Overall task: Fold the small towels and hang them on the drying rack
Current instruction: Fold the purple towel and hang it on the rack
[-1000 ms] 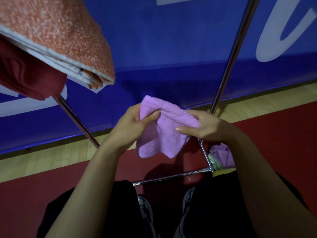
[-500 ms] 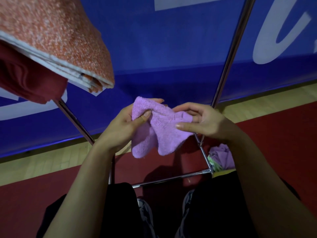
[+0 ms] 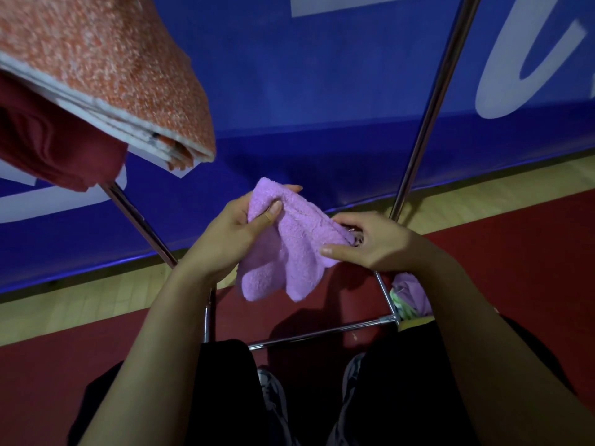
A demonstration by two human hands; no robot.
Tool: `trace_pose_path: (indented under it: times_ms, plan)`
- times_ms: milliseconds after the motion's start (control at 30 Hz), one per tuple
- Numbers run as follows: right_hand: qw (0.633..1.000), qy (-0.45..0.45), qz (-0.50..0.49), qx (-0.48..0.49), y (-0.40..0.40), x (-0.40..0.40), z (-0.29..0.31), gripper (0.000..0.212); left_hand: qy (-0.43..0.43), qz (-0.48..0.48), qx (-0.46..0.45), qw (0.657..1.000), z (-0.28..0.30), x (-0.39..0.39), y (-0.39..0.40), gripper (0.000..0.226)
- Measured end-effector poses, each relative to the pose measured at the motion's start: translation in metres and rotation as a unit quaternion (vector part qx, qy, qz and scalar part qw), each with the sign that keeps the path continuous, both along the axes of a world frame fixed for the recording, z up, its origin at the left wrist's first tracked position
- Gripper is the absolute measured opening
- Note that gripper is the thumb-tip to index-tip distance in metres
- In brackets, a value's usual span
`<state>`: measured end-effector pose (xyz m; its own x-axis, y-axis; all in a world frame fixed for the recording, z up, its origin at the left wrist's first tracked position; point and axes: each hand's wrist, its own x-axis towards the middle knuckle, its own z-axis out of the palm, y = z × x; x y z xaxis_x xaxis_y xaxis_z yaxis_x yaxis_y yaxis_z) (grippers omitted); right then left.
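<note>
Between your two hands, above the rack's near base bar [image 3: 322, 333], the towel [image 3: 289, 249] hangs bunched, with two loose lobes drooping toward the red floor [image 3: 515, 268]. Your left hand [image 3: 230, 239] pinches its upper left corner, thumb on the near face and fingers behind. Your right hand [image 3: 373, 243] curls round the right edge, thumb pressed along the lower fold (the fingertips are tucked into cloth, so how much they hold I cannot tell).

What could go wrong, as I judge it: the fold is not squared yet, and the plush cloth is slack, so if either pinch loosens the layers may slide apart and you start again. A dropped corner would land on the floor. Another lilac cloth [image 3: 410, 289] lies low by the right foot of the rack, near your knee; mind you do not tread on it. At far left an orange towel [image 3: 106, 75] already hangs, so leave room beside it.
</note>
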<state>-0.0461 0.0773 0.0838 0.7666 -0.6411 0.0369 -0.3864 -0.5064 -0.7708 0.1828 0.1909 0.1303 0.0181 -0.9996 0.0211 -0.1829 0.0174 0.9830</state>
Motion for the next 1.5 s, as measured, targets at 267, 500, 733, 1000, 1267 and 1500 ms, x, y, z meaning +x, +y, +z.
trace_pose_path:
  times_ms: [267,500,733,1000,1267,1500]
  plan:
    - [0.998,0.053,-0.023,-0.005,-0.01,-0.002,-0.012,0.014,-0.059,0.016,0.025,0.998,-0.002,-0.002,0.001,0.03]
    - [0.989,0.104,-0.095,-0.043,-0.022,-0.014,-0.009,0.023,-0.115,0.033,0.043,0.992,-0.004,-0.009,0.0,0.021]
    - [0.983,0.094,-0.144,-0.061,-0.021,-0.021,0.003,0.021,-0.063,0.051,0.058,0.995,0.001,-0.021,0.003,0.029]
    - [0.967,-0.072,-0.199,-0.141,0.028,-0.021,0.054,0.018,-0.08,0.101,0.032,0.991,0.018,-0.057,0.017,0.028]
    - [0.974,-0.134,-0.125,-0.132,0.08,0.006,0.122,0.021,-0.178,0.131,-0.075,0.972,0.067,-0.08,0.039,0.023]
    - [0.971,-0.187,-0.075,-0.126,0.092,0.025,0.174,0.018,-0.222,0.147,-0.145,0.953,0.111,-0.068,0.054,0.02]
